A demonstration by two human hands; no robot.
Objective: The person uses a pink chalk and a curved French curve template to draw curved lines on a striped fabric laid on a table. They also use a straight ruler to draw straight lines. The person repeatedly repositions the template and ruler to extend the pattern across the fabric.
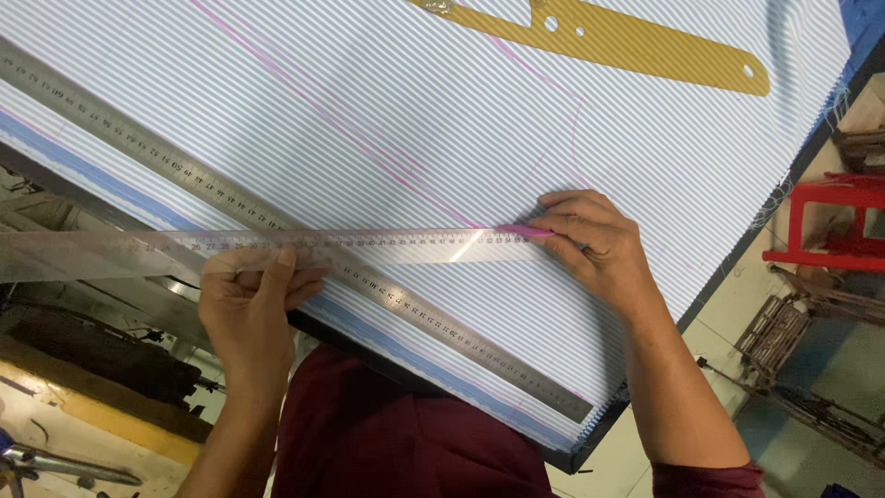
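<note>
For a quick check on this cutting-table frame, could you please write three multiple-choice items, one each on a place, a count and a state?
1. Where does the yellow template lie?
A. on the striped fabric, at the top of the view
B. under the left hand
C. on the red stool

2. How many metal rulers lie on the fabric?
A. one
B. two
C. four

3. What is the right hand doing?
A. hanging off the table
B. gripping scissors
C. holding a pink marking piece at the end of the upper ruler

Answers: 1 A, it rests on the stripes far from both hands; 2 B, the upper ruler crosses the long ruler; 3 C, the fingers pinch it there while the left hand presses that ruler down.
</note>
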